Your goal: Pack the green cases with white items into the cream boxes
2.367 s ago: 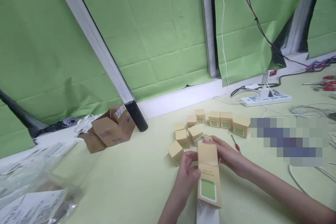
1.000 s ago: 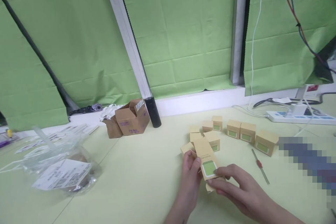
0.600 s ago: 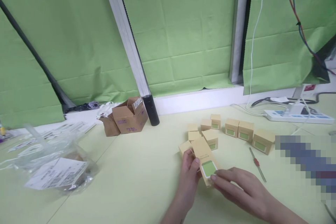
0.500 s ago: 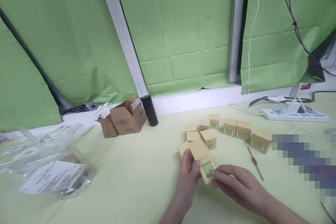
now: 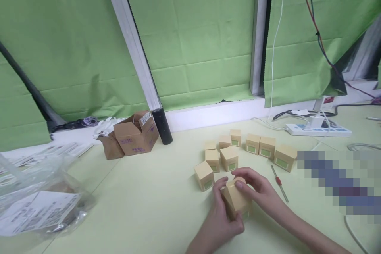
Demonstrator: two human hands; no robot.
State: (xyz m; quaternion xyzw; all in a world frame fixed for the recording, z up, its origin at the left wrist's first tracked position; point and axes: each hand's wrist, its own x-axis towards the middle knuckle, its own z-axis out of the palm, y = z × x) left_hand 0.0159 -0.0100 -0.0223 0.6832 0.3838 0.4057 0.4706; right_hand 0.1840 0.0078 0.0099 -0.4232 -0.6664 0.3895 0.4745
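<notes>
A small tan cardboard box (image 5: 238,197) is held between my two hands above the near part of the table. My left hand (image 5: 220,219) wraps its left side, with the thumb low at the near edge. My right hand (image 5: 259,191) has its fingers at the far right edge and its thumb pressed on the top. A green label shows partly at the box's lower front. Just beyond my left hand stands a similar tan box (image 5: 204,176), slightly apart. To the right of my right hand lies a thin metal tool with a red middle (image 5: 278,181).
Several more tan boxes with green labels (image 5: 267,147) stand in a loose arc behind. Further left are an open brown carton (image 5: 136,137), a black cylinder (image 5: 162,127) and a clear plastic bag (image 5: 59,194). A power strip (image 5: 333,131) with cables lies at the back right.
The held box has been turned, so its long face with the large green label no longer faces up. My right hand has moved from the label to the box's top. The view has shifted right.
</notes>
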